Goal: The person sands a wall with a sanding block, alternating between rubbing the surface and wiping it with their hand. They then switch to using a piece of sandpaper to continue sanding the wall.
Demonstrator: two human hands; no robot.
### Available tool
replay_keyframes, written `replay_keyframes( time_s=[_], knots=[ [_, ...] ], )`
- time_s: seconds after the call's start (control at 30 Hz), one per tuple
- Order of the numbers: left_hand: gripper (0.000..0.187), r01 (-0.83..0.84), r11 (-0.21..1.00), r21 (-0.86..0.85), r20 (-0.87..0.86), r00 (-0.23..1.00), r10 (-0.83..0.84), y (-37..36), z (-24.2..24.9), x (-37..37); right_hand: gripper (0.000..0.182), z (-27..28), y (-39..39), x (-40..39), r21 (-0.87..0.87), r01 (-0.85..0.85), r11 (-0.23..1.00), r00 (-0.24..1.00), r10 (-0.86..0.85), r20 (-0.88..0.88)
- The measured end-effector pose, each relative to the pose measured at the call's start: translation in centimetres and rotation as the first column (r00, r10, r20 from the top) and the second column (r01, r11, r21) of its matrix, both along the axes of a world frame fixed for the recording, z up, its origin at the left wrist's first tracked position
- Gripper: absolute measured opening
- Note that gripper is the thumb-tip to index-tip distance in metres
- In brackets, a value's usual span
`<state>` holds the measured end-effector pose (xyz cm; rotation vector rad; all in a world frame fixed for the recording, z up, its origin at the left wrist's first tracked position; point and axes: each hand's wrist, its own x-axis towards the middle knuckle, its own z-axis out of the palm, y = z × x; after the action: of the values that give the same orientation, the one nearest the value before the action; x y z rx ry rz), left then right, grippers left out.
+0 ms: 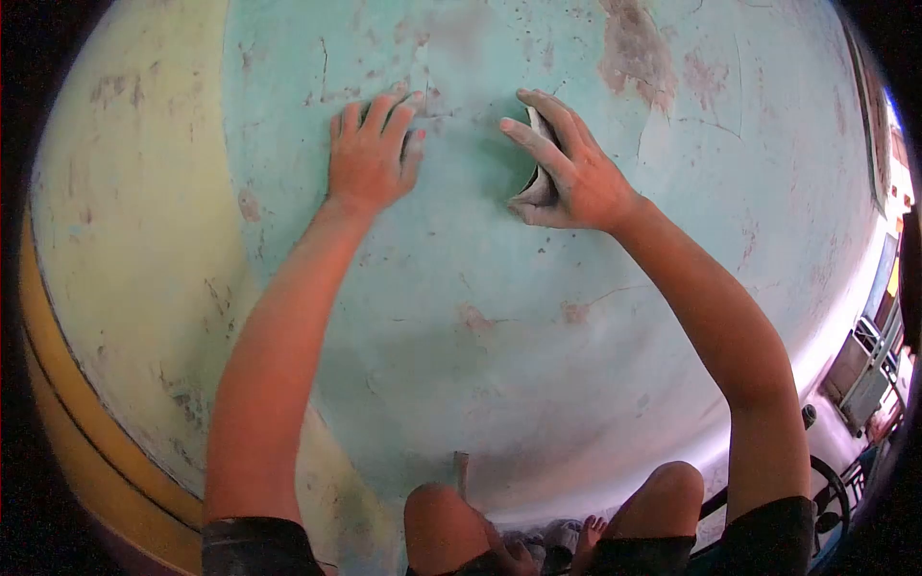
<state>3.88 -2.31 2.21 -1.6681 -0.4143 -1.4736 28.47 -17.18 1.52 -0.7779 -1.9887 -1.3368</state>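
Observation:
My left hand point(375, 149) lies against the worn green wall point(432, 278), its fingers apart and pointing up, with nothing in it. To its right, my right hand point(581, 173) holds a folded grey sheet point(540, 182), which looks like sandpaper, between the thumb and fingers. That hand also rests at the wall, and part of the sheet is hidden behind its fingers. Both hands have pale dust on the fingertips. Around them the paint shows cracks and bare brownish patches point(634, 58).
A pale yellow wall section point(134, 192) is at the left, with an orange-yellow border point(96, 451) below it. My bent knees point(663, 499) are at the bottom. Metal-framed items point(860, 374) and a dark curved rim point(834, 485) stand at the lower right.

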Motion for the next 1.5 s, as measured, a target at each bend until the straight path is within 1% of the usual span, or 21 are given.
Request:
replay_keyframes(
  time_s=[0.03, 0.07, 0.13, 0.17, 0.23, 0.33, 0.57, 0.63, 0.7, 0.83, 1.0, 1.07, 1.17, 1.2, 1.23, 1.3, 1.33, 1.37, 1.43, 1.47, 1.5],
  knots=[
    [0.049, -0.017, 0.999, 0.050, -0.145, 0.989, 0.024, 0.3, 0.4, -1.0, 0.101, 0.1, 0.3, 0.2, -0.030, -0.090, 0.995, 0.995, 0.089, -0.043],
    [0.049, -0.020, 0.998, 0.064, -0.154, 0.988, 0.030, 0.4, 0.6, -1.4, 0.101, 0.1, 0.5, 0.3, -0.015, -0.094, 0.995, 0.994, 0.093, -0.051],
    [0.054, -0.001, 0.988, 0.155, -0.196, 0.980, 0.032, 0.9, 0.6, -2.1, 0.101, -0.3, 0.8, 0.2, 0.071, 0.011, 0.997, 1.000, -0.013, 0.024],
    [0.054, -0.004, 0.987, 0.159, -0.208, 0.977, 0.038, 1.1, 0.6, -2.0, 0.101, -0.4, 0.9, 0.2, 0.075, 0.007, 0.997, 1.000, -0.008, 0.012],
    [0.060, 0.046, 0.990, 0.135, -0.147, 0.989, -0.026, 1.3, 0.6, -1.6, 0.102, -0.3, 0.8, 0.2, 0.074, -0.009, 0.997, 1.000, 0.008, 0.010],
    [0.058, 0.006, 0.990, 0.138, -0.156, 0.988, 0.015, 1.5, 0.6, -1.8, 0.103, -0.5, 0.6, 0.0, 0.071, 0.070, 0.995, 0.998, -0.070, -0.007],
    [0.059, 0.061, 0.991, 0.122, -0.174, 0.984, -0.039, 1.8, 0.6, -1.8, 0.101, -0.4, 0.6, -0.3, 0.066, 0.111, 0.992, 0.994, -0.110, -0.012],
    [0.060, 0.167, 0.975, 0.147, -0.119, 0.981, -0.151, 2.1, 0.5, -1.7, 0.100, -0.4, 0.7, -0.2, 0.054, 0.093, 0.994, 0.995, -0.091, -0.042],
    [0.061, 0.179, 0.970, 0.165, -0.120, 0.980, -0.161, 2.1, 0.8, -1.6, 0.100, -0.1, 0.7, -0.1, 0.070, 0.073, 0.995, 0.997, -0.070, -0.036],
    [0.061, 0.217, 0.962, 0.165, -0.161, 0.968, -0.191, 2.3, 0.6, -2.1, 0.099, -0.4, 1.2, -0.4, 0.094, 0.037, 0.995, 0.999, -0.035, -0.030],
    [0.059, 0.195, 0.968, 0.155, -0.257, 0.954, -0.151, 2.2, 0.3, -2.9, 0.098, 0.2, 0.7, -0.4, 0.117, 0.117, 0.986, 0.992, -0.121, 0.028],
    [0.058, 0.191, 0.968, 0.162, -0.297, 0.945, -0.136, 2.2, 0.3, -3.1, 0.100, 0.2, 0.3, -0.5, 0.082, 0.134, 0.988, 0.988, -0.139, 0.061],
    [0.055, 0.195, 0.969, 0.152, -0.291, 0.946, -0.145, 2.2, 0.5, -2.9, 0.099, -0.4, -0.2, -0.6, 0.037, 0.143, 0.989, 0.989, -0.144, 0.029],
    [0.054, 0.194, 0.969, 0.154, -0.283, 0.948, -0.145, 2.3, 0.5, -2.9, 0.098, -1.2, -0.6, -1.2, 0.001, 0.091, 0.996, 0.994, -0.090, -0.061],
    [0.052, 0.188, 0.971, 0.151, -0.280, 0.950, -0.140, 2.4, 0.2, -2.8, 0.098, -2.4, -1.0, -1.3, -0.014, 0.093, 0.996, 0.993, -0.093, -0.075],
    [0.050, 0.178, 0.971, 0.162, -0.306, 0.944, -0.122, 2.0, 0.3, -3.0, 0.097, -3.2, -1.2, -1.7, -0.038, -0.076, 0.996, 0.992, 0.072, -0.103],
    [0.048, 0.166, 0.970, 0.177, -0.320, 0.942, -0.103, 2.0, 0.7, -3.2, 0.096, -3.6, -1.8, -2.3, -0.060, -0.032, 0.998, 0.998, 0.029, -0.061],
    [0.048, 0.157, 0.966, 0.204, -0.315, 0.945, -0.087, 2.2, 1.2, -3.6, 0.097, -4.4, -1.7, -2.4, -0.086, -0.067, 0.994, 0.997, 0.063, -0.047],
    [0.046, 0.166, 0.967, 0.193, -0.167, 0.977, -0.134, 3.0, 2.0, -4.6, 0.096, -5.8, -0.9, -3.1, -0.109, -0.081, 0.991, 0.997, 0.081, -0.007],
    [0.046, 0.154, 0.965, 0.211, -0.159, 0.980, -0.122, 3.0, 2.3, -4.7, 0.096, -6.2, -0.6, -3.8, -0.093, -0.090, 0.992, 0.996, 0.091, 0.005],
    [0.045, 0.166, 0.967, 0.193, -0.150, 0.979, -0.139, 3.0, 2.2, -4.6, 0.095, -6.6, -0.1, -4.6, -0.085, -0.001, 0.996, 0.999, 0.005, 0.042]
  ],
)
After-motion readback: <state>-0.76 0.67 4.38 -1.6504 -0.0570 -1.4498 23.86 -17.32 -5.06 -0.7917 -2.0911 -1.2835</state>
